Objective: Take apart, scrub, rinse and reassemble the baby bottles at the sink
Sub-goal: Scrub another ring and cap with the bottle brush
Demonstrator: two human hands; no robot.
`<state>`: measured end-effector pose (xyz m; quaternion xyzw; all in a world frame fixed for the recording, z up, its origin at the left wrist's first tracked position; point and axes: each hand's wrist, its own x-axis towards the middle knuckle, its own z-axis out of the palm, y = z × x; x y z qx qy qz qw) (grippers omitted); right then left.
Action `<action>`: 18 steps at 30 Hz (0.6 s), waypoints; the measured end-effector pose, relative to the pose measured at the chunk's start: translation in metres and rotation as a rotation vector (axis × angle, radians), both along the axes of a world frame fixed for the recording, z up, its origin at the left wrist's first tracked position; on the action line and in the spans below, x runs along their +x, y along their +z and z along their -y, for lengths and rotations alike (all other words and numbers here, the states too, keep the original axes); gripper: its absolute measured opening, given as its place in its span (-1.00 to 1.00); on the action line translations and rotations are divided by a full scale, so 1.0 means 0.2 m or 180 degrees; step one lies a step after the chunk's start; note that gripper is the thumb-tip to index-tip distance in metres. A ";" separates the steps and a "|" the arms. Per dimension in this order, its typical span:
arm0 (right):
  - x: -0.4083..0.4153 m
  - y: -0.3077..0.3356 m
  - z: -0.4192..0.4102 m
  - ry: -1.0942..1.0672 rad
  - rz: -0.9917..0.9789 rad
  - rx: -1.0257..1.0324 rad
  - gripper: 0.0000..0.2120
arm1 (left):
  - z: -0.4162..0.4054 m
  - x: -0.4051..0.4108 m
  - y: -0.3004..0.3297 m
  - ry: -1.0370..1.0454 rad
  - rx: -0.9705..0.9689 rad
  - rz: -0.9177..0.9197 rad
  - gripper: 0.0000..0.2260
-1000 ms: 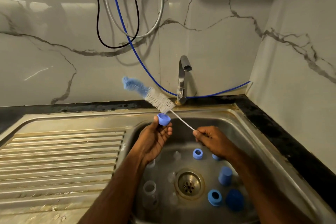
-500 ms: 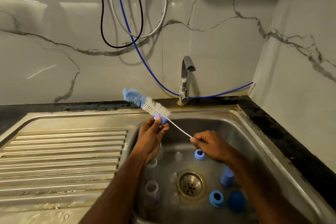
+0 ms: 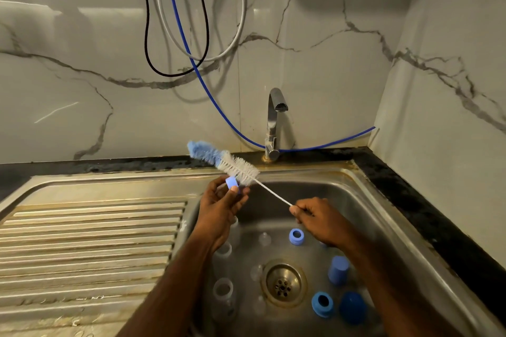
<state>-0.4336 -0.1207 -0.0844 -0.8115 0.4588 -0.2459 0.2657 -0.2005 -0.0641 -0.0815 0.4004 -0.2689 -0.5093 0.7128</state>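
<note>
My left hand pinches a small blue bottle ring above the sink's left rim. My right hand grips the wire handle of a bottle brush, whose white bristles and blue sponge tip lie just behind the ring. Down in the steel sink basin lie two blue rings, a blue cap, a blue dome lid, clear bottles and clear teats.
The tap stands behind the basin with no water running. A ribbed steel draining board stretches to the left. Black, grey and blue hoses hang on the marble wall. The drain sits mid-basin.
The brush has dropped lower and swung flatter. My left hand has turned the blue ring so that it sits beside the bristles. My right hand has shifted slightly right along the handle.
</note>
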 end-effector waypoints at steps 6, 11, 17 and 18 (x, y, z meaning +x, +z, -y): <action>0.03 0.02 -0.03 0.0040 0.0220 -0.0029 -0.69 | -0.01 0.01 0.01 0.0291 0.0194 0.0973 -0.61; 0.03 -0.01 -0.02 0.0067 0.0100 0.0017 -0.64 | -0.03 0.04 0.03 0.0362 0.0097 -0.0032 -0.57; 0.03 -0.02 -0.02 0.0113 0.0047 0.0065 -0.66 | -0.01 0.07 0.04 0.0353 -0.0097 -0.0974 -0.60; 0.02 -0.01 -0.02 0.0092 0.0107 0.0035 -0.68 | -0.01 0.07 0.04 0.0365 -0.0082 -0.0976 -0.61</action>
